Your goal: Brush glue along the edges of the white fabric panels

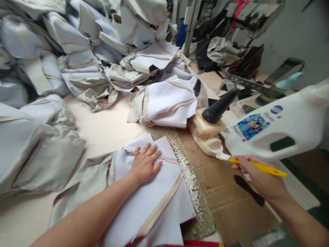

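**Bench:** cream tabletop (102, 123) under one huge heap of white fabric panels (77, 73), too many to count lol

**Left hand (145, 164):** fingers open and flat, pressing one stack of white panels (151, 202), seemingly to keep it from sliding

**Right hand (259, 175):** fingers closed around one yellow-handled tool (257, 166), tip over a cardboard sheet (231, 192), exact tool unclear

**Nearby:** one white plastic jug (280, 127)

My left hand (145, 164) lies flat on a stack of fabric panels (151, 206) on the counter (102, 127). A cardboard sheet (231, 206) lies right of the stack. My right hand (259, 176) grips a narrow-bladed tool (257, 166) above the cardboard, in front of a plastic jug (277, 127). More fabric panels (77, 68) are heaped left of and behind the stack.
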A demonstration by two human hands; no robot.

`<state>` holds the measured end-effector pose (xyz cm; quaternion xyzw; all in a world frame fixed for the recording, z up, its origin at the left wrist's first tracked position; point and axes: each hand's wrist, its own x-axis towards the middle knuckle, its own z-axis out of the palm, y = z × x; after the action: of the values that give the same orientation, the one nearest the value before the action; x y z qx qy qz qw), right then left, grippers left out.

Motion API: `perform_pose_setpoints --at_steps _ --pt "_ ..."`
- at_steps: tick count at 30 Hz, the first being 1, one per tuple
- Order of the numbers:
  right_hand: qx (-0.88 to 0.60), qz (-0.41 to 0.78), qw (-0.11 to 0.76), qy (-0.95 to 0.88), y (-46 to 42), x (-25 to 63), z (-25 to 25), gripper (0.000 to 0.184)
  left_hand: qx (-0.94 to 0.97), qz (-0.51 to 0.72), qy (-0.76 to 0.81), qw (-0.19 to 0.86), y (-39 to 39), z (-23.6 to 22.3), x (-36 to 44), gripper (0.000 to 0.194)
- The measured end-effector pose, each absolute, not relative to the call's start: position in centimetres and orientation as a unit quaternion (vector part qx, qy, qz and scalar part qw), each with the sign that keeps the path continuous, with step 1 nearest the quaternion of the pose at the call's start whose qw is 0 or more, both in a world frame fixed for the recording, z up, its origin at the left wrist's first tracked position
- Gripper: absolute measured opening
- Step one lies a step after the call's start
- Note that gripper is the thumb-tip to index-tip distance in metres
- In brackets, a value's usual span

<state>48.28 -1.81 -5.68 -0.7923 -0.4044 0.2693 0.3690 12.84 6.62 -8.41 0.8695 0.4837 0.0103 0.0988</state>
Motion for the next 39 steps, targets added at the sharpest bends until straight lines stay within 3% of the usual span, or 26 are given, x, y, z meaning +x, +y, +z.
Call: perform_pose_setpoints --at_steps 5,10,19,30,39 --pt "-0.804 0.260 0.341 -0.412 -2.0 48.6 -5.1 0.029 0.865 0.025 0.488 0.112 6.3 -8.6 12.7 0.043" --pt "-0.831 0.232 0.270 -0.428 -1.8 47.6 -4.1 0.039 0.889 0.020 0.439 0.128 7.3 -8.2 12.8 0.046" --pt "-0.659 0.430 0.376 -0.488 5.0 36.2 -5.5 0.037 0.897 0.046 0.419 0.132 7.8 -8.4 12.5 0.048" --pt "-0.653 0.326 0.425 -0.536 12.9 31.1 -8.0 0.036 0.900 0.088 0.410 0.123 7.3 -9.3 12.0 0.043" --pt "-0.671 0.345 0.256 -0.604 5.3 33.2 -5.4 0.039 0.899 0.113 0.404 0.126 7.2 -10.0 11.9 0.044"
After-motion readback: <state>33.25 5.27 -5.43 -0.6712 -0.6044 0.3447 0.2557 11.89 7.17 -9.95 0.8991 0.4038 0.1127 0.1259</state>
